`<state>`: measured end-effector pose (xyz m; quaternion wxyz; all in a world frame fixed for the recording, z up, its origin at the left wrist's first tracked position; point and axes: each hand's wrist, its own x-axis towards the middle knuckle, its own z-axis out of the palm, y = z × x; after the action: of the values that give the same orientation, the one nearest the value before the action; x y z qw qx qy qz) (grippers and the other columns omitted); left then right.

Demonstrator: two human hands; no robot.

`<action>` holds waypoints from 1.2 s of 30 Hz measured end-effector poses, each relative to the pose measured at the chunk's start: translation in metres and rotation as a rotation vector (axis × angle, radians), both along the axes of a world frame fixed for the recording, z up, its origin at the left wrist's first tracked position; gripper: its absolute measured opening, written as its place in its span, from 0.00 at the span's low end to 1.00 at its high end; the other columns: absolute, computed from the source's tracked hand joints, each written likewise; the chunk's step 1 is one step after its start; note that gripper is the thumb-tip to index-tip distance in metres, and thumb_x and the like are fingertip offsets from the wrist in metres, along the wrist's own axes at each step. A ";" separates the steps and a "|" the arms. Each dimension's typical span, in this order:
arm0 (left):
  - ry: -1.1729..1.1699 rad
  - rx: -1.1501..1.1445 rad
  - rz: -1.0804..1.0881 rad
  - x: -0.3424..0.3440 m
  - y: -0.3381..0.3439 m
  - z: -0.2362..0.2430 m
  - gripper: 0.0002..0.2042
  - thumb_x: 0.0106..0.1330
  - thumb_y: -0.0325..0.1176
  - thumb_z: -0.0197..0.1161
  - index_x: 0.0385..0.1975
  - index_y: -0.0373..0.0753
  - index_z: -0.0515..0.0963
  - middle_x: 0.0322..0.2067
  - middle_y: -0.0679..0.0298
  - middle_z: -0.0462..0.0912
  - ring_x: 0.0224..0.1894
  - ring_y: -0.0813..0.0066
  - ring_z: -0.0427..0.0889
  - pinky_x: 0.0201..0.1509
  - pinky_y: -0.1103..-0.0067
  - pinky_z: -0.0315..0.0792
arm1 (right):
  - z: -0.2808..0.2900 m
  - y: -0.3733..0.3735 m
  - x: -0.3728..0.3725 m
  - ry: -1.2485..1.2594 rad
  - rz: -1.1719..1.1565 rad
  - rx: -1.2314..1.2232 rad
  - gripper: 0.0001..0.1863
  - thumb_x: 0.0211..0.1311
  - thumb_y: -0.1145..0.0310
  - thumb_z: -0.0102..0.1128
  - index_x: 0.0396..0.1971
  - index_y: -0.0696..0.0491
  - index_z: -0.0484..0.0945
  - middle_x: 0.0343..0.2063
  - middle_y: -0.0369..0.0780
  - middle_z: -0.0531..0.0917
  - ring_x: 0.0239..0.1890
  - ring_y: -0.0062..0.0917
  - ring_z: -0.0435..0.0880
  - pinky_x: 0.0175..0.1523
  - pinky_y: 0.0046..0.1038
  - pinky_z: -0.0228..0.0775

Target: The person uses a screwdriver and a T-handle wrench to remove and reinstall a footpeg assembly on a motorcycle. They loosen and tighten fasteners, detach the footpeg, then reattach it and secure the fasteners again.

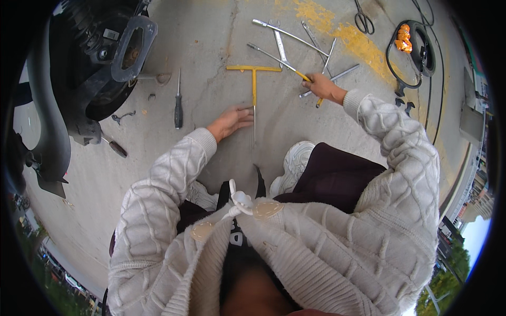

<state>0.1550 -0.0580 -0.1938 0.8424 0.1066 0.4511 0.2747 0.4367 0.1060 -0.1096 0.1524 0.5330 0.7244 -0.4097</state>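
My right hand point(325, 88) is closed around the yellow handle of a T-handle socket wrench point(279, 59), whose silver shaft points to the far left. A yellow T-handle wrench point(254, 87) lies on the concrete, crossbar at the far end, with a thin silver lower shaft. My left hand point(235, 121) is beside that shaft, fingers stretched out and fingertips at its edge; whether they touch it I cannot tell. Past my right hand lie a silver T-handle wrench point(295, 38), a combination wrench point(280, 45) and other metal wrenches.
On the left, a screwdriver point(178, 110) lies on the concrete near a vehicle's wheel assembly point(105, 63). Another dark-handled tool point(117, 148) is below it. Scissors point(363, 21) lie at the far right, near a black ring-shaped part point(423, 50) with orange packets point(404, 39) and black cables.
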 end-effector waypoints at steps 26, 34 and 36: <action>1.546 0.638 -0.577 -0.192 -0.025 0.011 0.23 0.53 0.52 0.63 0.31 0.34 0.76 0.30 0.49 0.80 0.35 0.51 0.79 0.39 0.64 0.72 | 0.203 -0.216 0.167 -0.236 -0.014 0.070 0.15 0.59 0.67 0.53 0.46 0.53 0.76 0.32 0.53 0.81 0.38 0.46 0.80 0.41 0.37 0.71; 1.310 0.502 -0.918 -0.151 0.003 0.104 0.20 0.41 0.43 0.65 0.23 0.29 0.76 0.27 0.46 0.80 0.31 0.54 0.81 0.37 0.68 0.73 | 0.135 -0.302 0.197 -0.206 -0.369 -0.162 0.14 0.57 0.67 0.54 0.40 0.58 0.78 0.31 0.52 0.82 0.38 0.42 0.81 0.42 0.35 0.71; 1.043 0.334 -0.888 -0.132 0.002 0.147 0.17 0.44 0.40 0.65 0.22 0.28 0.75 0.22 0.51 0.79 0.26 0.65 0.80 0.33 0.73 0.72 | 0.121 -0.309 0.204 -0.173 -0.435 -0.183 0.13 0.56 0.68 0.54 0.38 0.59 0.79 0.31 0.51 0.82 0.38 0.41 0.82 0.42 0.34 0.71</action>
<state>0.0230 -0.0564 -0.0464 0.5211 0.5262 0.6618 -0.1167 0.6402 -0.2031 0.0110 0.1697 0.6933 0.5369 -0.4498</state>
